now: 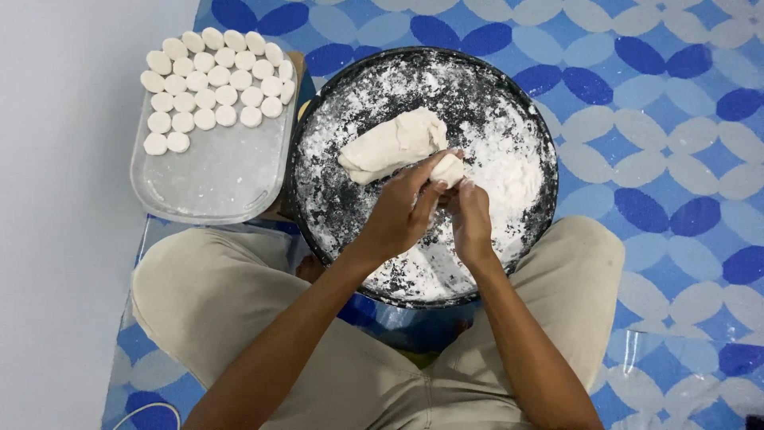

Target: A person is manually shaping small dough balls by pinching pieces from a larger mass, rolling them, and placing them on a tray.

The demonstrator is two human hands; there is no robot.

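Both hands meet over the middle of the round black tray, pinched together around a small dough piece. Coming in from the lower left, the left hand curls its fingers over the near side of the piece, with the thumb pressed up against it. From below, the right hand closes its fingertips on the piece's right and under side, so the piece sits squeezed between the two hands, only its pale rounded top showing. How tightly each finger presses cannot be told.

Just left of the hands, and touching or nearly touching the small piece, lies the large dough lump, an elongated pale mass stretching up and to the left across the tray. White flour is scattered thickly over the tray's dark surface, heaviest on the right side and along the near rim.

Left of the round tray, its edge close against it, sits a clear rectangular tray dusted white. Rows of small round dough discs fill its far end, laid side by side; the near half is bare.

Beneath it all lies a blue patterned mat with light and dark oval shapes. The person sits cross-legged in beige trousers, knees spread on either side of the round tray.
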